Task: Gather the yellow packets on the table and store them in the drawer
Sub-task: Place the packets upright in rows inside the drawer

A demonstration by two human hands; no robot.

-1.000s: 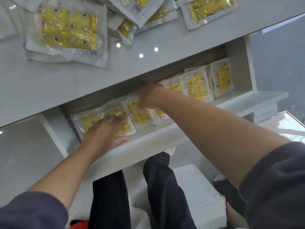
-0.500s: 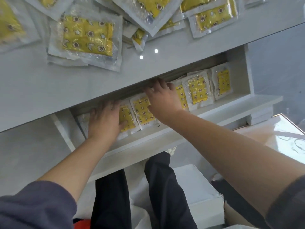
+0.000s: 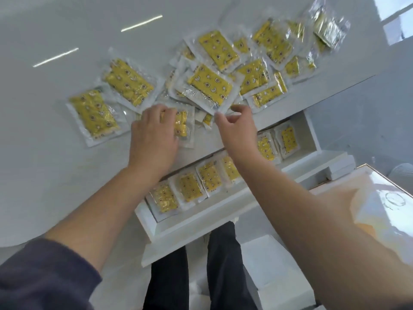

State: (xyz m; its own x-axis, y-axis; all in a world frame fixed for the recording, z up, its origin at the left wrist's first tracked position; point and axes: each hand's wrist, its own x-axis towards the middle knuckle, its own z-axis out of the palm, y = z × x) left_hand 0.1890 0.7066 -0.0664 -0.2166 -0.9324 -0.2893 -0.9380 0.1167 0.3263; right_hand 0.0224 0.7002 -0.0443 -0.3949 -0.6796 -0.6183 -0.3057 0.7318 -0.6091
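We note the table top as a smooth, high-gloss white surface that mirrors the ceiling lights as bright streaks. The yellow packets we log as clear, crinkled plastic film, shiny at the sealed edges, over a printed yellow insert; those in the drawer look the same. Drawer walls read as smooth white, duller than the tabletop; the sleeve is matt purple-grey cloth.
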